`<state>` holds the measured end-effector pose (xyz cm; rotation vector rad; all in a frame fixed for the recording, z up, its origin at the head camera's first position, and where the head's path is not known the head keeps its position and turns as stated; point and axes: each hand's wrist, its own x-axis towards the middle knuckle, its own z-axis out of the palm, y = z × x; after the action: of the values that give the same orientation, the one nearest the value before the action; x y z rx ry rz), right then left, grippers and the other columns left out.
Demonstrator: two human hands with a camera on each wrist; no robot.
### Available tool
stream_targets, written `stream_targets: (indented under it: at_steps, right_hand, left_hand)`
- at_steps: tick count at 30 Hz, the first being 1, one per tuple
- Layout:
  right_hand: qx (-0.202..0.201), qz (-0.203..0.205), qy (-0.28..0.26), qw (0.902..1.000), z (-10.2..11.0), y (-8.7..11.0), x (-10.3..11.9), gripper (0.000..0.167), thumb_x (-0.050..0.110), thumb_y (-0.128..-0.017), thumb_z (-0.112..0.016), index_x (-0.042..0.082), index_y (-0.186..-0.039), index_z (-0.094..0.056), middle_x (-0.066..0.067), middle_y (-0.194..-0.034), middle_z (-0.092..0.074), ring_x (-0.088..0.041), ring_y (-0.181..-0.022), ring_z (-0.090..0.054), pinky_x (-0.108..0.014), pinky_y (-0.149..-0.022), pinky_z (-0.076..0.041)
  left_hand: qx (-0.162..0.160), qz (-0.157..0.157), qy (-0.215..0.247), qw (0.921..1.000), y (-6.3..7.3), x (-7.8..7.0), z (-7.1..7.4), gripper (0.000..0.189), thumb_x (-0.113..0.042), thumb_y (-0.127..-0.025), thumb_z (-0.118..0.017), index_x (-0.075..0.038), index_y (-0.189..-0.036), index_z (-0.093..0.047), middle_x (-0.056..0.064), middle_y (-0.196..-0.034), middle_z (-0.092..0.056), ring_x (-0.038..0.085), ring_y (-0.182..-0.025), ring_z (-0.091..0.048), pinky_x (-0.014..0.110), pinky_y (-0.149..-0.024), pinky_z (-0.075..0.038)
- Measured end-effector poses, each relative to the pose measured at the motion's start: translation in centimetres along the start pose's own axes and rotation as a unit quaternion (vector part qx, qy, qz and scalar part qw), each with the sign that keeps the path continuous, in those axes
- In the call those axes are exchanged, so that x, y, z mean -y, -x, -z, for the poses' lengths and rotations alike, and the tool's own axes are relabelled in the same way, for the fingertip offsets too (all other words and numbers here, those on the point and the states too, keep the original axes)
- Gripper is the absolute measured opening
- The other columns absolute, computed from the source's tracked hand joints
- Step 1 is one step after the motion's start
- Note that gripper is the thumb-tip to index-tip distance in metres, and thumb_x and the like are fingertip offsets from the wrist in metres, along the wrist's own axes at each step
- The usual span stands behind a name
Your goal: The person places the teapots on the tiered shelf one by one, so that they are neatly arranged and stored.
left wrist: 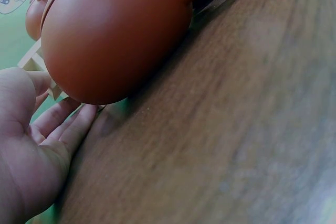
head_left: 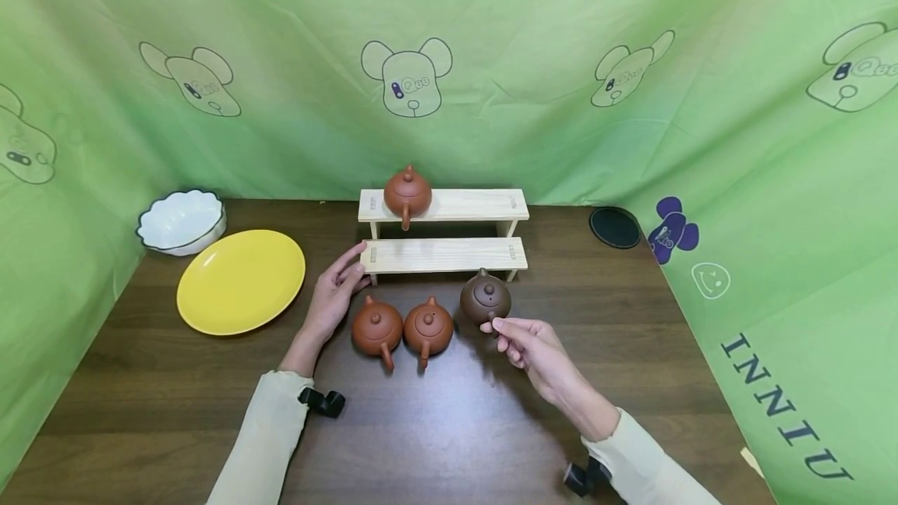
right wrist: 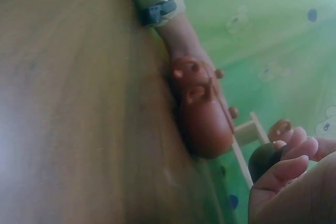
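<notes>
We locate the right hand [head_left: 533, 349] nearest, its grip clamped on the dark brown teapot [head_left: 482, 298] at the handle. The pot's body sits just beyond the fingertips, spout pointing away from us. To its left on the desk [head_left: 442, 427], we note two reddish-brown teapots [head_left: 429, 327] side by side. Beyond these, the left hand [head_left: 333, 298], its grip apart, touches the lower shelf's [head_left: 442, 256] left end. Farthest, the upper shelf [head_left: 477, 204] carries another reddish-brown teapot [head_left: 408, 192].

Seemingly plain dark-brown teapot [head_left: 484, 298]
</notes>
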<state>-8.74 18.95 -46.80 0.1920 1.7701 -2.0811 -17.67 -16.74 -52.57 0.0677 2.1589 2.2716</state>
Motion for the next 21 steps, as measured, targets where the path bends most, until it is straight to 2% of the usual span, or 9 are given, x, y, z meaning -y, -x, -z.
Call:
stream_targets:
  at_steps: [10,21]
  right_hand:
    - [-0.016,0.015,-0.018,0.9996,-0.7,-0.6,1.7,0.026,0.014,-0.11,-0.067,0.02,-0.095,-0.087,0.01,-0.067,-0.061,0.001,-0.055,-0.042,-0.011,-0.05,-0.033]
    - [-0.039,0.05,-0.049,0.9968,-1.2,-2.0,3.9,0.03,0.011,-0.111,-0.065,0.019,-0.092,-0.087,0.01,-0.067,-0.063,0.001,-0.055,-0.042,-0.011,-0.048,-0.029]
  left_hand:
    - [-0.001,0.0,-0.001,1.0,0.0,0.0,0.0,0.049,-0.01,-0.118,-0.054,-0.005,-0.167,-0.05,0.019,-0.166,-0.052,-0.005,-0.12,-0.067,0.022,-0.106,-0.062]
    - [0.0,-0.002,-0.001,1.0,0.1,0.0,0.0,0.049,-0.011,-0.119,-0.054,-0.005,-0.167,-0.05,0.018,-0.167,-0.051,-0.005,-0.121,-0.067,0.023,-0.106,-0.061]
